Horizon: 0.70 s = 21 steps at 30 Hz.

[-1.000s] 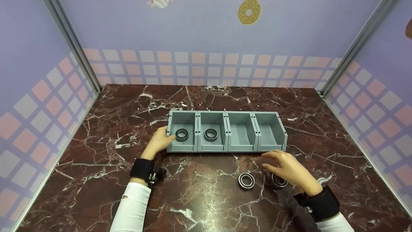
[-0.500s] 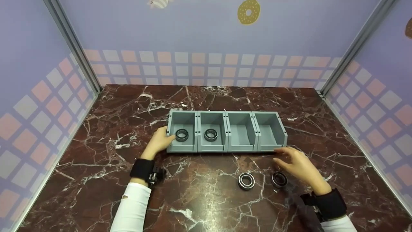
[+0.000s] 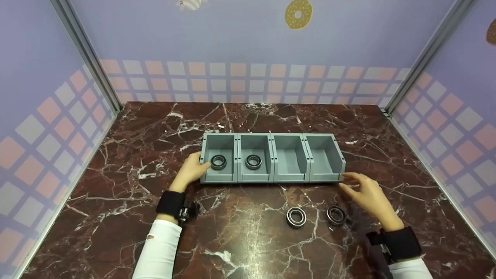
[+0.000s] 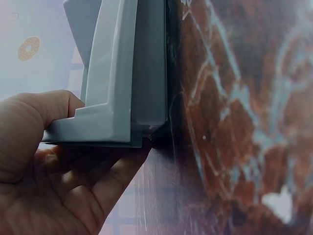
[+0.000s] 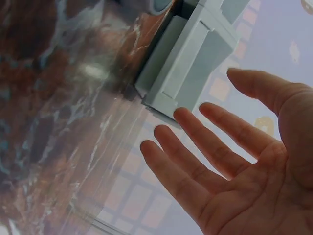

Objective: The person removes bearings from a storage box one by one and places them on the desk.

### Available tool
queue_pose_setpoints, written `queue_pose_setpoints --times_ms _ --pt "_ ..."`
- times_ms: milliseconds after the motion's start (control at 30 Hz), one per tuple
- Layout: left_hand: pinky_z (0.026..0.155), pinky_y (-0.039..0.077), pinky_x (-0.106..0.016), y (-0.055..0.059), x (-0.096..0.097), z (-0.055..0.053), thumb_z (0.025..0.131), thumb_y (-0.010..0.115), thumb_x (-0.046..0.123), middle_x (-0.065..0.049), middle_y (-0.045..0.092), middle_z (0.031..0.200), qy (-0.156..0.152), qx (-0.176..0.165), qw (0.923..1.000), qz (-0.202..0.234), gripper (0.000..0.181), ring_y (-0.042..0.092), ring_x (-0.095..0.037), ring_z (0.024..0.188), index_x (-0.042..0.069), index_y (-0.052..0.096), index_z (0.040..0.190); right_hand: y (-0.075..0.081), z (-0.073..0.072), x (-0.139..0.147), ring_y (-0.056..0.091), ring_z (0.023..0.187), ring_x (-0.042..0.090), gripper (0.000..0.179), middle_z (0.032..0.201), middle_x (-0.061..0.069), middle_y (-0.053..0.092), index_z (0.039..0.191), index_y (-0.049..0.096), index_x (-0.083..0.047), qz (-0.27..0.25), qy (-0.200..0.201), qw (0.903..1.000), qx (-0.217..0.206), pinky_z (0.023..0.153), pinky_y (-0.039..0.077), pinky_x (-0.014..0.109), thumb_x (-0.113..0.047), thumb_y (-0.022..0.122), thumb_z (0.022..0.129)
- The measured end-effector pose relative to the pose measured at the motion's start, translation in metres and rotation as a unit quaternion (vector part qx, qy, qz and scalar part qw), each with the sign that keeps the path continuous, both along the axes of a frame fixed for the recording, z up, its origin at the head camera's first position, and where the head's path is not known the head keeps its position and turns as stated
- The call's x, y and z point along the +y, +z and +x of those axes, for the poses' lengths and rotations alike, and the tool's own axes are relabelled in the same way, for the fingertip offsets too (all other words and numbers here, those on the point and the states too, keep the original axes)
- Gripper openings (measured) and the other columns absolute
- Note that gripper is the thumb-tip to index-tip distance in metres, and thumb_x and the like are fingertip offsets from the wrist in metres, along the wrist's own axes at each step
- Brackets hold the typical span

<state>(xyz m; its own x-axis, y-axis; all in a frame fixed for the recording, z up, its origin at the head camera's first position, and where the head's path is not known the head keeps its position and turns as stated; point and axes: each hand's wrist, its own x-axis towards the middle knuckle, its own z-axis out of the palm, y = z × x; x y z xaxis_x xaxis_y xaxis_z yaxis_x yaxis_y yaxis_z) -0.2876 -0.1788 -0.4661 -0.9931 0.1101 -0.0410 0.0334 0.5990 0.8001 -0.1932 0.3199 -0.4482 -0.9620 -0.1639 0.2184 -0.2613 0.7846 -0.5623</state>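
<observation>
A row of joined grey storage bins [image 3: 255, 178] stands on the marble-patterned table. My left hand [image 3: 192, 169] grips the left end wall, thumb over the rim and fingers along the outside, as the left wrist view shows. One ball bearing [image 3: 219, 162] lies in the leftmost bin and another bearing [image 3: 254, 162] in the bin beside it. My right hand [image 3: 368, 192] is at the front right corner of the row, fingers extended and spread, holding nothing. Two more bearings, a silver-faced bearing [image 3: 296, 217] and a darker bearing [image 3: 336, 215], lie on the table in front of the bins.
The dark red marble-look table [image 3: 240, 248] is bounded by patterned panels at the back [image 3: 248, 50] and both sides. Metal corner posts [image 3: 426, 54] rise at the rear corners. The two right-hand bins of the row hold no bearings.
My right hand has moved right, from above the darker bearing to the right corner of the bins, uncovering that bearing. My left hand, the bins and the bearings have stayed in place.
</observation>
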Motion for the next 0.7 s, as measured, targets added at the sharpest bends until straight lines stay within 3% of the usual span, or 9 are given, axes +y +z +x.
queue_pose_setpoints --times_ms 200,333,433,700 --pt "0.070 0.046 -0.029 0.000 0.000 0.000 0.096 0.058 0.005 -0.009 0.064 0.082 -0.001 0.019 0.9998 -0.006 0.043 0.049 -0.007 0.054 -0.015 0.056 0.135 -0.004 -0.005 0.004 0.070 0.098 0.047 0.038 0.114 0.032 0.069 0.129 0.065 0.010 -0.015 -0.033 0.9992 0.017 0.086 0.054 0.059 -0.013 0.071 0.099" --pt "0.061 0.037 -0.028 0.000 -0.001 0.000 0.099 0.057 0.006 0.001 0.047 0.064 -0.010 0.001 0.9999 -0.004 0.053 0.034 -0.007 0.047 -0.015 0.045 0.146 -0.006 -0.010 0.007 0.070 0.097 0.048 0.038 0.113 0.032 0.070 0.128 0.065 0.010 -0.021 -0.050 0.9981 0.028 0.086 0.053 0.060 -0.012 0.071 0.098" --pt "0.058 0.034 -0.028 0.001 -0.001 0.001 0.100 0.056 0.007 0.004 0.041 0.059 -0.013 -0.009 0.9999 -0.003 0.057 0.027 -0.007 0.046 -0.016 0.039 0.150 -0.008 -0.013 0.008 0.068 0.102 0.049 0.038 0.116 0.032 0.069 0.129 0.064 0.011 -0.031 -0.060 0.9972 0.033 0.088 0.053 0.060 -0.011 0.071 0.098" --pt "0.057 0.036 -0.027 0.001 -0.002 0.001 0.099 0.057 0.008 0.005 0.039 0.054 -0.010 -0.007 0.9999 -0.005 0.057 0.033 -0.007 0.045 -0.016 0.041 0.148 -0.013 -0.023 0.008 0.065 0.111 0.051 0.041 0.123 0.034 0.066 0.133 0.062 0.010 -0.082 -0.082 0.9926 0.035 0.097 0.048 0.062 -0.013 0.069 0.100"
